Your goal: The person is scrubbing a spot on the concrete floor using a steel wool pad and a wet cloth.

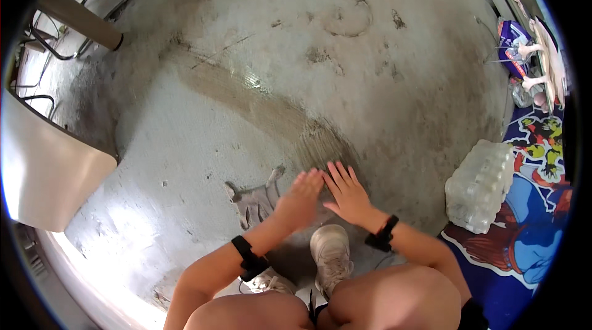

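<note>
My left hand (300, 198) is in front of my knees, low over the concrete floor (203, 139). Its fingers are stretched out close together, slightly smeared by motion, and nothing shows in them. Beside it, my right hand (350, 199) has its fingers extended and a little apart, holding nothing. The fingertips of both hands meet or nearly meet; whether they touch is hard to see. A crumpled grey cloth (251, 199) lies on the floor just left of my left hand, partly hidden by it. Black bands circle both wrists.
A damp-looking streak (246, 105) runs from my hands toward the far left. A clear plastic egg tray (480, 187) lies at right, beside a colourful printed sheet (530, 206). A beige panel (55, 163) stands at left, with a table leg (83, 18) beyond. My light shoes (331, 256) are below.
</note>
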Demonstrator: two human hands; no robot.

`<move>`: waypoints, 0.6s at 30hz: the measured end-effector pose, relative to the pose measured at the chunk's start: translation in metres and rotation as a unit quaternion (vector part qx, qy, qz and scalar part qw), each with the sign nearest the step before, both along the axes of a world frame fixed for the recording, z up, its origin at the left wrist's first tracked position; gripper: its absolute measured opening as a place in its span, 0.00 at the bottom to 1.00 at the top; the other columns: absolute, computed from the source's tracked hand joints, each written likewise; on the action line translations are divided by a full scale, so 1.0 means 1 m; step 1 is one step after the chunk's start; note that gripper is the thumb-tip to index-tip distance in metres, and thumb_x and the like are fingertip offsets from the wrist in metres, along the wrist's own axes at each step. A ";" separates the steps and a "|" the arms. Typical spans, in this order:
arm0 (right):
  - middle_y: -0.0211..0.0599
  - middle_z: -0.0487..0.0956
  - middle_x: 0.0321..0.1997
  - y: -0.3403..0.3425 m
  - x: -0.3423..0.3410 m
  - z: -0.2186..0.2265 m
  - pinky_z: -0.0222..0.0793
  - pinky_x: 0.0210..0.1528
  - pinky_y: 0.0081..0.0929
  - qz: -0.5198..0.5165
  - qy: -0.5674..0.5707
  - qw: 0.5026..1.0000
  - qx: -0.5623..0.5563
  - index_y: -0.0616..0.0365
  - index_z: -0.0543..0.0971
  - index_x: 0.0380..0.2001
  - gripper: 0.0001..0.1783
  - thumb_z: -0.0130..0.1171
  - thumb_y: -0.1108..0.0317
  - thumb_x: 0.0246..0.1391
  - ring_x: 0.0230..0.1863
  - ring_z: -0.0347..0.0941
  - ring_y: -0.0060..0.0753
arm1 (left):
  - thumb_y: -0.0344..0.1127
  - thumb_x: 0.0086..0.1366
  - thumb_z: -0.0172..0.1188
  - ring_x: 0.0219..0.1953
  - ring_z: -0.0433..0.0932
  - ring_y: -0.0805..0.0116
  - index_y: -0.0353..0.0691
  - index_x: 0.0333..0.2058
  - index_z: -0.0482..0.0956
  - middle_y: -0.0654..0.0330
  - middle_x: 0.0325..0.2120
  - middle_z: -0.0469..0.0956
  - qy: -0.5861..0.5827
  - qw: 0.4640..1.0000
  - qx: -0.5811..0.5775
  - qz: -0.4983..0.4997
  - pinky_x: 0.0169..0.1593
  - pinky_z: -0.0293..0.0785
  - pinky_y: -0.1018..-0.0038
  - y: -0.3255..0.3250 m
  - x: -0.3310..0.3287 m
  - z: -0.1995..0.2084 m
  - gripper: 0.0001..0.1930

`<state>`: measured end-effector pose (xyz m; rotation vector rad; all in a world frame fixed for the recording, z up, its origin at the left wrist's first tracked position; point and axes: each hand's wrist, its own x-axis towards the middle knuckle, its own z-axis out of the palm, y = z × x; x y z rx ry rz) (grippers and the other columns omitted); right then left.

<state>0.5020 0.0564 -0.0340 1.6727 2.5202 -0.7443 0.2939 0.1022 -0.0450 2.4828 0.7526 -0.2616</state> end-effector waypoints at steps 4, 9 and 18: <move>0.47 0.50 0.78 0.102 -0.024 -0.003 0.41 0.78 0.48 0.065 0.026 0.995 0.066 0.64 0.57 0.71 0.52 0.66 0.46 0.52 0.79 0.43 0.50 | 0.45 0.60 0.55 0.76 0.47 0.53 0.26 0.69 0.55 0.46 0.73 0.52 -0.017 0.996 0.073 0.052 0.77 0.38 0.57 0.072 -0.034 -0.004 0.43; 0.47 0.51 0.78 0.158 -0.039 -0.012 0.41 0.78 0.48 0.101 0.029 0.989 0.102 0.65 0.58 0.70 0.51 0.67 0.47 0.52 0.79 0.45 0.48 | 0.48 0.61 0.52 0.77 0.45 0.56 0.28 0.71 0.51 0.46 0.74 0.50 0.018 0.984 0.112 0.139 0.77 0.36 0.59 0.110 -0.040 -0.001 0.44; 0.49 0.49 0.79 -0.020 0.033 0.009 0.35 0.75 0.66 0.040 -0.093 0.994 -0.041 0.62 0.58 0.71 0.54 0.65 0.41 0.51 0.80 0.39 0.54 | 0.44 0.60 0.54 0.76 0.47 0.50 0.25 0.68 0.56 0.43 0.72 0.52 0.002 0.999 0.024 -0.022 0.77 0.37 0.58 -0.014 0.032 0.005 0.42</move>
